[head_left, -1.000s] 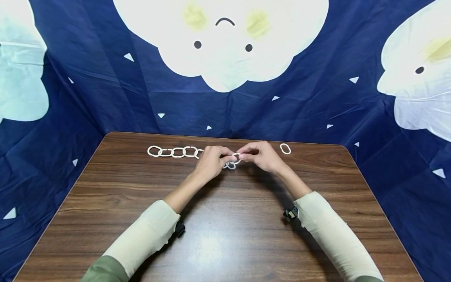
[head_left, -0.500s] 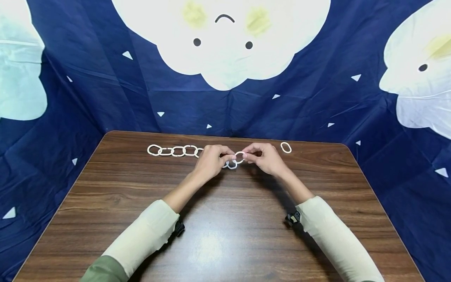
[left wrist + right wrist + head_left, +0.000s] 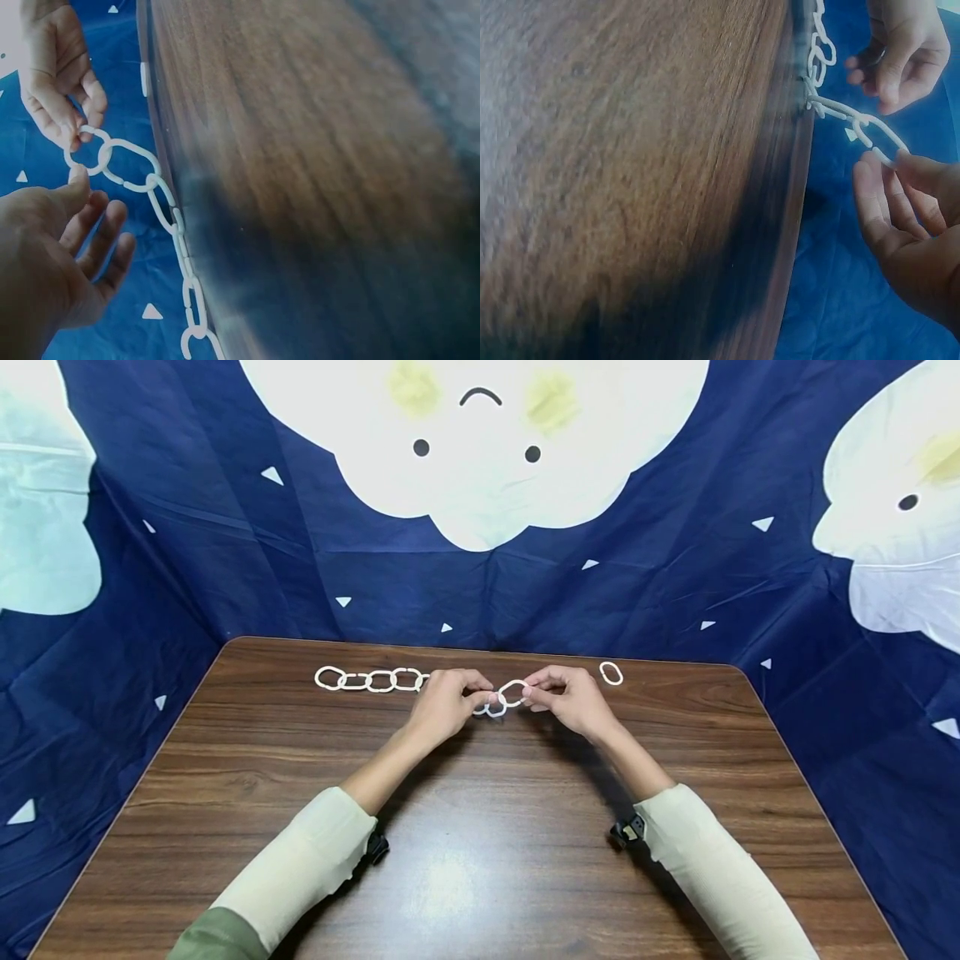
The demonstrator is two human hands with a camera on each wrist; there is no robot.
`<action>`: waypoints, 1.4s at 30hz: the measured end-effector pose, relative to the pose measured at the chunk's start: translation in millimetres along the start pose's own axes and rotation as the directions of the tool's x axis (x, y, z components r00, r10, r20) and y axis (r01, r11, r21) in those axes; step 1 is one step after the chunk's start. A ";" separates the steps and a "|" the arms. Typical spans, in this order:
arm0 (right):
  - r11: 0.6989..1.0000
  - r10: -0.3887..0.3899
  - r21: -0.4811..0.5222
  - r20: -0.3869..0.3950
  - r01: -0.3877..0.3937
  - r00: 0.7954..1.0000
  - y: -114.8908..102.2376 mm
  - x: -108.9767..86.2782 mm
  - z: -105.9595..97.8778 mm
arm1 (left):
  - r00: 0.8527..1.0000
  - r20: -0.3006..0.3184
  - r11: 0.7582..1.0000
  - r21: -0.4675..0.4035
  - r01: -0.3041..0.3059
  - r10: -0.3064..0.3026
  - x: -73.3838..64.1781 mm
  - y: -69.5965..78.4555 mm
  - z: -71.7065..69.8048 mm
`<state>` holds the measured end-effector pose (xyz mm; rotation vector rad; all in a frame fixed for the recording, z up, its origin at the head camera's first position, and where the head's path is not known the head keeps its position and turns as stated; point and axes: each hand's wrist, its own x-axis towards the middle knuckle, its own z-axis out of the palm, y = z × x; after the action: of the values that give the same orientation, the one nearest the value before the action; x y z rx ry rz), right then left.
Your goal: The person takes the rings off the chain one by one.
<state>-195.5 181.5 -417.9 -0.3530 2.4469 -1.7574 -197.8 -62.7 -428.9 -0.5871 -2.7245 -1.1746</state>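
Observation:
A chain of several white plastic links (image 3: pixel 367 682) lies along the far part of the table, its middle hidden behind my left hand (image 3: pixel 444 706). The chain's right end is lifted. My right hand (image 3: pixel 572 697) pinches the end link (image 3: pixel 513 682) between thumb and fingers, and this link hooks through the one beside it. In the left wrist view my left hand's fingers are spread and loosely bent, with the thumb tip close by the end link. The right wrist view shows a small gap between that thumb and the chain.
One loose white link (image 3: pixel 603 671) lies near the back edge, to the right of my right hand. The brown wooden table (image 3: pixel 480 827) ends at a dark blue cloth backdrop (image 3: pixel 300 568) with white cloud shapes.
My right hand has moved slightly right with the end link, which now shows more fully between the hands. My left hand has shifted slightly left and its fingertips have come off the end link.

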 end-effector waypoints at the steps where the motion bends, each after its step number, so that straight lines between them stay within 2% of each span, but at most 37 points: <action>1: 1.000 0.004 0.014 0.000 -0.004 1.000 0.2 -0.1 0.2 | 1.000 0.001 1.000 0.002 0.004 -0.004 -0.5 -0.8 -0.1; 10: 0.996 0.037 0.078 -0.012 -0.036 0.999 5.2 -0.9 0.9 | 0.997 0.059 0.999 -0.014 0.052 -0.051 -5.4 -4.4 1.9; 23: 0.974 0.086 0.210 -0.020 -0.080 0.996 -0.6 -1.9 4.9 | 0.995 0.047 0.995 0.051 0.083 -0.085 -5.3 1.5 10.0; 31: 0.963 0.108 0.250 -0.015 -0.101 0.994 -1.5 0.2 8.0 | 0.997 0.041 0.996 0.048 0.070 -0.072 -5.4 1.5 9.2; 33: 0.959 0.115 0.261 -0.015 -0.107 0.993 -1.0 0.7 8.7 | 0.996 0.050 0.997 0.043 0.065 -0.067 -4.7 -0.9 9.5; 37: 0.949 0.136 0.289 -0.023 -0.124 0.990 -1.6 1.0 10.7 | 0.997 0.051 0.998 0.044 0.054 -0.056 -1.2 -16.2 16.3; 40: 0.939 0.160 0.312 -0.032 -0.143 0.987 -2.6 1.3 12.7 | 0.999 0.027 0.997 0.061 0.043 -0.044 3.5 -36.0 28.1; 42: 0.932 0.180 0.326 -0.036 -0.159 0.983 -3.0 1.6 13.8 | 0.998 0.035 0.997 0.062 0.056 -0.058 2.5 -32.7 25.6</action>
<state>-193.6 167.5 -419.5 -0.0504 2.1004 -2.0708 -211.8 -63.9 -468.0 -0.5323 -2.8146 -1.0987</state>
